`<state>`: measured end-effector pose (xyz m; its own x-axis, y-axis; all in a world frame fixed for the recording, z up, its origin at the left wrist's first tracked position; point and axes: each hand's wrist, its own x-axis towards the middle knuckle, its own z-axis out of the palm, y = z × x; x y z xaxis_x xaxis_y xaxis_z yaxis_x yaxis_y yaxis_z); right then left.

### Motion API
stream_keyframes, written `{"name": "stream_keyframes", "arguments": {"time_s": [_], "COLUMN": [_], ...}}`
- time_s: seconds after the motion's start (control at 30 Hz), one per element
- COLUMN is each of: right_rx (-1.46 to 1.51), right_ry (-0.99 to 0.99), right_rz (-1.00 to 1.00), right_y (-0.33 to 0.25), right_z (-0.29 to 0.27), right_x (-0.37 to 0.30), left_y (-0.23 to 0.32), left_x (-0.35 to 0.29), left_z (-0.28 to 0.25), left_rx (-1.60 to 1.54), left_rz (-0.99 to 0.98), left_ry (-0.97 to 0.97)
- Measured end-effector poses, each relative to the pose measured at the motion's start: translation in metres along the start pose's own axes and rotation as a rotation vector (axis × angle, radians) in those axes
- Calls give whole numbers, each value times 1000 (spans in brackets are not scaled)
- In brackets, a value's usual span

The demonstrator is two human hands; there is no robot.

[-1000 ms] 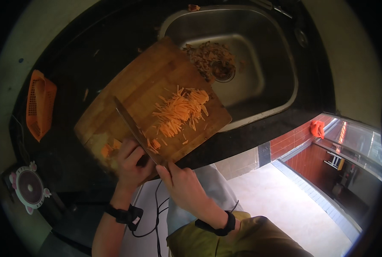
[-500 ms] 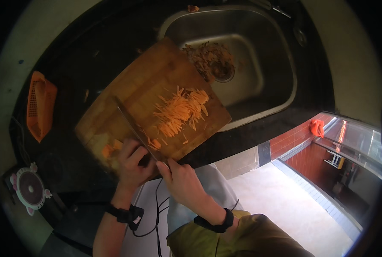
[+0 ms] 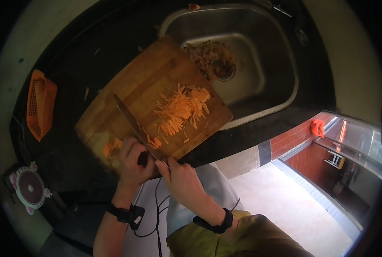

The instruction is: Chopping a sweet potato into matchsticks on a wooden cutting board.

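A kitchen knife point(image 3: 130, 116) slants across the wooden cutting board point(image 3: 131, 77), blade tip pointing away to the left. My right hand point(image 3: 181, 180) is closed around its handle at the board's near edge. Left of the blade, my left hand point(image 3: 135, 160) is curled down on the board, pressing on carrot; most of what lies under the fingers is hidden. Carrot slices point(image 3: 109, 148) lie against its left side. A few freshly cut strips point(image 3: 155, 142) sit just right of the blade. Farther right spreads a loose heap of carrot strips point(image 3: 180, 109).
The board overhangs a steel sink point(image 3: 281, 55) holding peelings point(image 3: 210, 55) around its drain. An orange plastic basket point(image 3: 41, 107) stands on the dark counter point(image 3: 71, 92) at left. A round pink-and-white object point(image 3: 31, 188) is at lower left. Black cables point(image 3: 157, 210) hang below my wrists.
The knife blade has tilted slightly, showing more of its face. My left fingers have shifted a little. Both hands stay in nearly the same place.
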<state>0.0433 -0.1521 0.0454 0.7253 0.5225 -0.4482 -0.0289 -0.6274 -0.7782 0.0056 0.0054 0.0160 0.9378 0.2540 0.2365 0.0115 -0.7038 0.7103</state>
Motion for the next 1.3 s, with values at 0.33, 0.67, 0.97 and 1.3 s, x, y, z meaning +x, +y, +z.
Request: {"name": "stream_keyframes", "arguments": {"time_s": [0.33,0.67,0.97,1.3], "right_rx": [164,52,26,-49], "right_ry": [57,-117,-166,-99], "right_rz": [62,229,122,-2], "right_y": [-11,-15,-17,-14], "right_z": [-34,-32,-31,-26], "right_x": [-13,-13,-4,-1], "left_y": [-7,-12,-21,-9], "left_x": [1,-50,-42,-23], "left_z": [-9,-65,-91,-91], "left_rx": [-97,31,292,191], "left_rz": [-38,-326,-483,-559], "left_ry": [367,533,150,16]}}
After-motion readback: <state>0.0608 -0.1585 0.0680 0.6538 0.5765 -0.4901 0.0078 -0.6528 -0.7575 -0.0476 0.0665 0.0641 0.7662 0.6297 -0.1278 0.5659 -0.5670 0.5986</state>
